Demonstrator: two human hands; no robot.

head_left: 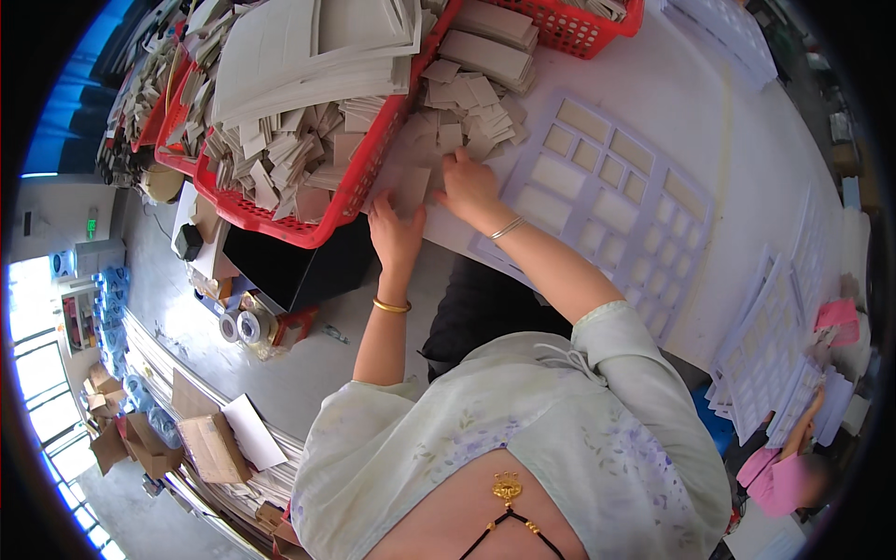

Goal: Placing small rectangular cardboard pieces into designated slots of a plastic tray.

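Note:
Between the thumb and fingers of my left hand [397, 233] stands a small grey cardboard piece [412, 190], close to the table's near edge. To its right, my right hand [469, 191] has its fingers curled at another small cardboard piece [450, 137], by the near side of a loose pile [478, 110] of such pieces. Its thumb points toward the left hand; its exact grip is partly hidden. A white board with rectangular cut-outs [599, 177] lies flat on the table, right of my right hand and partly under that forearm.
At my left, a red plastic basket [322, 229] overflows with cardboard pieces and large sheets [308, 56]. Another red basket [597, 42] stands at the far side. Stacked cut-out boards [761, 345] are at the right, near a person in pink [779, 481]. Tape rolls [245, 327] sit below left.

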